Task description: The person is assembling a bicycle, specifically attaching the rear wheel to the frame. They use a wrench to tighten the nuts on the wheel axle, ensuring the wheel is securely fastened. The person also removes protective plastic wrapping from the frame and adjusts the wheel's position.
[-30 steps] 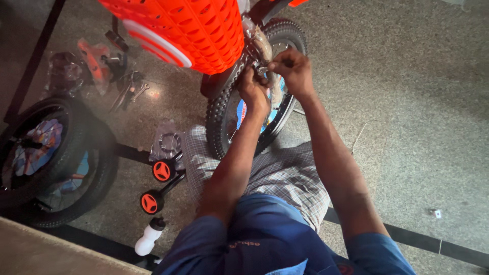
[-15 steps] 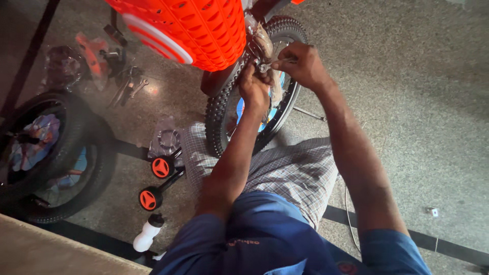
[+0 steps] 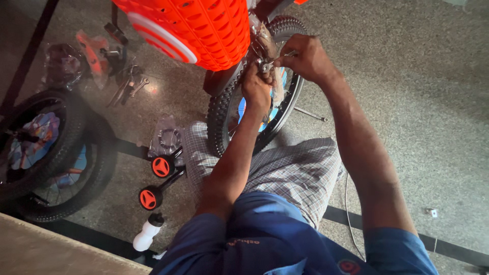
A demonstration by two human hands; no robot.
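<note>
While the head view looks straight down, the left hand (image 3: 257, 89) presses its fingers closed against the metal fitting (image 3: 265, 66) at the hub of the small bicycle wheel (image 3: 224, 114), which stands upright on the stone floor (image 3: 407, 102) just below the orange basket (image 3: 204, 25). The right hand (image 3: 305, 58) is clenched around a thin tool (image 3: 285, 55) touching that same fitting. Near the floor's left edge lie a second wheel (image 3: 46, 153), two orange training wheels (image 3: 155, 181), loose wrenches (image 3: 127, 89) and a white bottle (image 3: 147, 231).

floor (image 3: 417, 102): speckled stone | on it: wrenches (image 3: 127, 89), white bottle (image 3: 147, 232), loose wheel (image 3: 48, 153), orange training wheels (image 3: 155, 181)
</note>
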